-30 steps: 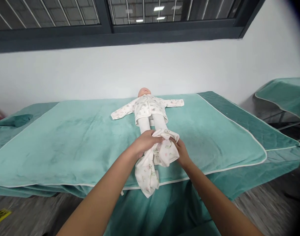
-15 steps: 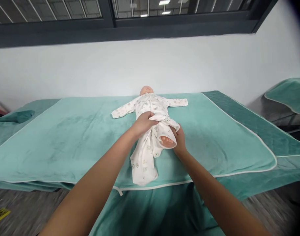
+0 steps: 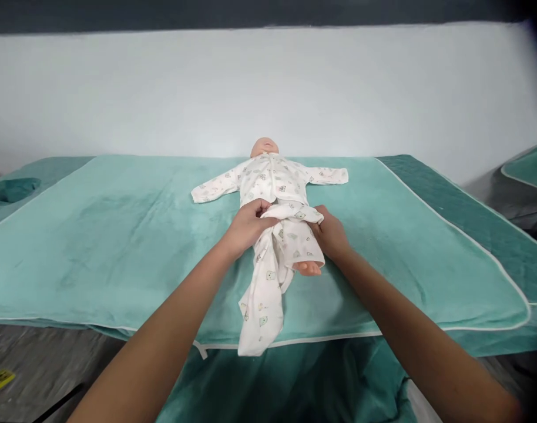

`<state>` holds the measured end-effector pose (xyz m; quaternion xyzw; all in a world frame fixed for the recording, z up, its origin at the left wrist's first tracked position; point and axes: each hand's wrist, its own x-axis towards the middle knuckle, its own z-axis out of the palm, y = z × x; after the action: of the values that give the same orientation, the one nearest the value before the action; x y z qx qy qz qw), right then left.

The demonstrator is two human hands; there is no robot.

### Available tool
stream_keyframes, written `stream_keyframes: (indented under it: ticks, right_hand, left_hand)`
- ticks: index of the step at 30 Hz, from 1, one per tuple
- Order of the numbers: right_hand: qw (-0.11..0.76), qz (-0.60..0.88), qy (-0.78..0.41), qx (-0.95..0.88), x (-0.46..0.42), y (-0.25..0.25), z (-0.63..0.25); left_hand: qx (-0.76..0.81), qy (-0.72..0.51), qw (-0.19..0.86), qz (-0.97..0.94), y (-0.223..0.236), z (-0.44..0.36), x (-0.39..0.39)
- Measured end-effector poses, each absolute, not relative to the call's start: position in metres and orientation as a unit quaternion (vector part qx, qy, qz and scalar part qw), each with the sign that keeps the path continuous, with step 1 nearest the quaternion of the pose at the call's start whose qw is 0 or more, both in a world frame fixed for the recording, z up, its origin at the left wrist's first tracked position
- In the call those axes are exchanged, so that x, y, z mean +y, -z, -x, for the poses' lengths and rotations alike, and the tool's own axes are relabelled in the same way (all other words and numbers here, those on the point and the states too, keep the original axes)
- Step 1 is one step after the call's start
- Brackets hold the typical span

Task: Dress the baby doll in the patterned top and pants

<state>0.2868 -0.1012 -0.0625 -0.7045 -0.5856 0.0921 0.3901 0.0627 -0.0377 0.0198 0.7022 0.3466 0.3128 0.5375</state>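
Note:
A baby doll [image 3: 264,147] lies on its back on a teal towel [image 3: 118,235], head toward the wall, dressed in a white printed top [image 3: 272,179]. White printed trousers [image 3: 268,276] are pulled up over its legs to the waist. One bare foot [image 3: 309,268] sticks out of the right trouser leg; the other leg of the garment hangs limp toward the table's front edge. My left hand [image 3: 246,226] is closed on the waistband at the doll's left side. My right hand [image 3: 330,235] is closed on the waistband at the other side.
The towel covers a table draped in darker teal cloth [image 3: 480,211] that stands against a white wall. A folded teal cloth [image 3: 8,189] lies at the far left. Another teal-covered surface [image 3: 528,170] shows at the right edge. A grey floor lies below.
Both hands have drawn the trousers up the doll's legs from the feet to the waist. A bare foot now pokes out of one trouser leg. The camera has tilted down.

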Motion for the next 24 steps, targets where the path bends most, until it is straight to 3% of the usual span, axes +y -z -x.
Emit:
stream_keyframes:
  ticks: [5, 10, 13, 19, 24]
  right_hand:
    - [0.459, 0.674, -0.125, -0.566, -0.095, 0.06, -0.286]
    - [0.539, 0.567, -0.2, -0.59, -0.109, 0.038, -0.278]
    - [0.486, 0.513, -0.278, -0.65, -0.103, 0.005, -0.271]
    - [0.271, 0.466, -0.441, -0.718, -0.058, -0.042, -0.243]
    - [0.305, 0.443, -0.524, -0.66, -0.045, -0.024, -0.232]
  left_hand:
    - [0.355, -0.367, 0.513, -0.69, -0.015, -0.074, -0.032]
    - [0.306, -0.373, 0.636, -0.602, -0.01, -0.068, -0.032]
    - [0.286, -0.399, 0.687, -0.537, 0.001, -0.063, -0.031]
    - [0.286, -0.467, 0.668, -0.504, 0.019, -0.064, -0.027]
    - [0.272, -0.458, 0.684, -0.498, 0.028, -0.059, -0.024]
